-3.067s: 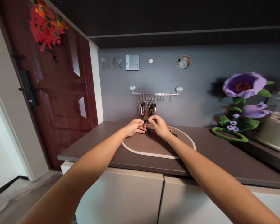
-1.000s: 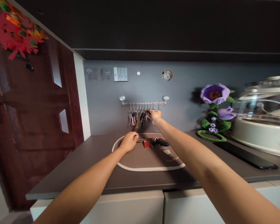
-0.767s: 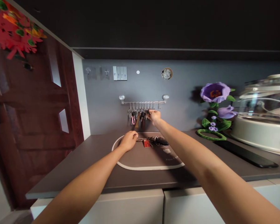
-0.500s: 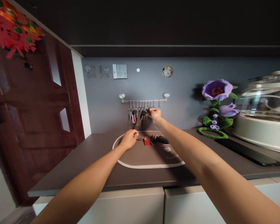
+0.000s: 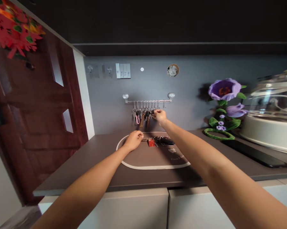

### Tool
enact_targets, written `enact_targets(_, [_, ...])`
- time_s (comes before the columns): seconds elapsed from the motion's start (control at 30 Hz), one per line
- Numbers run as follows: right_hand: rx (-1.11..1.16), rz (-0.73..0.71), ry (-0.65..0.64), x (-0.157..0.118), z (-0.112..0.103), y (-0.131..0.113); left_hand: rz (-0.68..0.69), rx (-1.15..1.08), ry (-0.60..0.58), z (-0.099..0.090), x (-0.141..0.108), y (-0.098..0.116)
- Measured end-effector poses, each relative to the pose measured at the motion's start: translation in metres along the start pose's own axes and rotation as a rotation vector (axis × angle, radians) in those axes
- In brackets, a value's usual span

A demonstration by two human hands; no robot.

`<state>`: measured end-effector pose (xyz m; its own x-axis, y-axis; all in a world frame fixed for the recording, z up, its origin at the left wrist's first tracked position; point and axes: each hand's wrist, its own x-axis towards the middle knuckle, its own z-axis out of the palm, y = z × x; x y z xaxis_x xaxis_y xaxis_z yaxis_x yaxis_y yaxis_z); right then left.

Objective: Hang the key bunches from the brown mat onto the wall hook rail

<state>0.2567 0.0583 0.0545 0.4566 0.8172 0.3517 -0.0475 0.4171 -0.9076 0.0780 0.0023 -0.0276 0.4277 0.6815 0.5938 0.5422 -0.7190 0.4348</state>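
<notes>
My right hand (image 5: 160, 117) is raised to the hook rail (image 5: 148, 101) on the back wall. Its fingers pinch a dark key (image 5: 154, 114) at the right end of the hanging row. Several keys (image 5: 146, 115) with a pink loop (image 5: 137, 119) and brown tags (image 5: 142, 120) hang to its left. Lower down, my left hand (image 5: 134, 140) rests over the brown mat (image 5: 145, 160) with curled fingers; whatever they hold is hidden. Beside these fingers lie a braided cord (image 5: 145, 139), a red tag (image 5: 151, 143) and a dark pile of keys (image 5: 165, 141).
Purple fabric flowers (image 5: 224, 90) stand on the counter at right, near a black phone (image 5: 255, 153) and a clear-topped white appliance (image 5: 269, 133). A dark shelf (image 5: 157, 25) overhangs the counter. A red-brown door (image 5: 45, 133) is on the left.
The view has shifted slightly, with the counter a little higher in the picture. Both hands keep nearly the same places, the right at the rail and the left by the cord.
</notes>
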Motion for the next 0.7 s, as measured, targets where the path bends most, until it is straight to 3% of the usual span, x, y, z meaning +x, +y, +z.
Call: enact_targets(0.7, [-0.145, 0.020, -0.178, -0.026, -0.025, -0.014, 0.056, 0.078, -0.044, 0.000, -0.011, 0.005])
